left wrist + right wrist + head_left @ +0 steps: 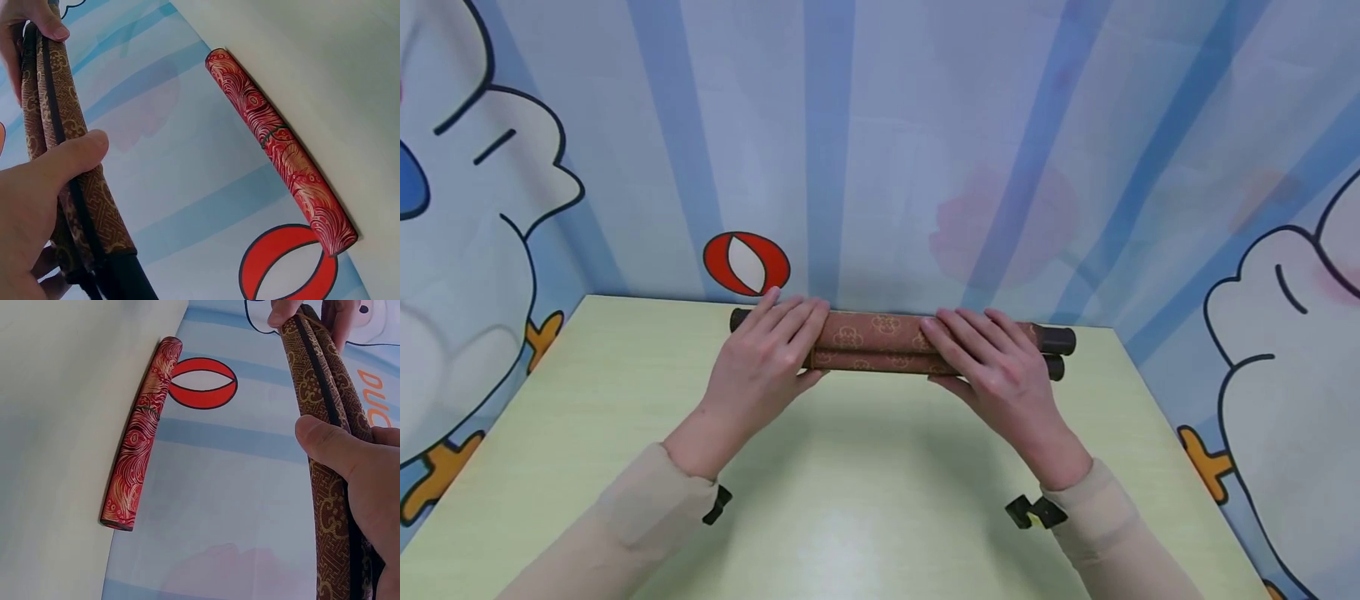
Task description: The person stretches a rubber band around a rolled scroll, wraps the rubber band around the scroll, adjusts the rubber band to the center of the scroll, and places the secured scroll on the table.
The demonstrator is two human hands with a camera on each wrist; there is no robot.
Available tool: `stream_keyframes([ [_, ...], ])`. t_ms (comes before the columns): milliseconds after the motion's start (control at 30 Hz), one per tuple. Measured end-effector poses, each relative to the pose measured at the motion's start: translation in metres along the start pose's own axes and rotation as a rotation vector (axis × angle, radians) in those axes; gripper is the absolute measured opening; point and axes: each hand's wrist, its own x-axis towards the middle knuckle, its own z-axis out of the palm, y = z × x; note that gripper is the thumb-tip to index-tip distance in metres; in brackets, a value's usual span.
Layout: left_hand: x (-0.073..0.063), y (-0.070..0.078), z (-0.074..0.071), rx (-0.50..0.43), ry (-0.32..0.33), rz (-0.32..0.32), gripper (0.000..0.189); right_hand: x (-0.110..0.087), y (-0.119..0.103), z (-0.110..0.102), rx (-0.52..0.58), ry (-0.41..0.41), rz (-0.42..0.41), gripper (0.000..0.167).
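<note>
Both hands hold a brown scroll [880, 332] with a gold-toned pattern, rolled into two side-by-side rolls with black end knobs. It is level and lies across the view above the far part of the table. My left hand [769, 346] grips its left part, with the thumb across the near side in the left wrist view. Toward the other end, my right hand [1000, 367] grips it with the thumb [331, 447] pressed along the patterned cloth. A red roll [281, 150] with a swirling pattern and a thin dark tie lies apart from the scroll; the head view does not show it.
The pale table [850, 500] ends at a striped blue backdrop [887, 150] with cartoon figures and a red oval print [747, 263]. In the wrist views, the red roll rests along that back edge. Small black devices [1036, 512] sit at the wrists.
</note>
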Motion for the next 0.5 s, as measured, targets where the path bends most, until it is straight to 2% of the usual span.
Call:
stream_keyframes([
  [167, -0.0021, -0.0046, -0.0055, -0.017, 0.016, -0.032, 0.095, 0.0015, 0.0013, 0.0000, 0.008, 0.014, 0.011, 0.084],
  [400, -0.0021, -0.0054, -0.0089, 0.007, -0.074, -0.043, 0.098, -0.0004, 0.0011, 0.0010, 0.010, 0.007, 0.012, 0.084],
  [500, -0.0014, -0.0028, -0.0057, 0.015, -0.083, -0.030, 0.095, 0.0002, -0.0005, 0.0027, 0.003, 0.001, 0.004, 0.083],
])
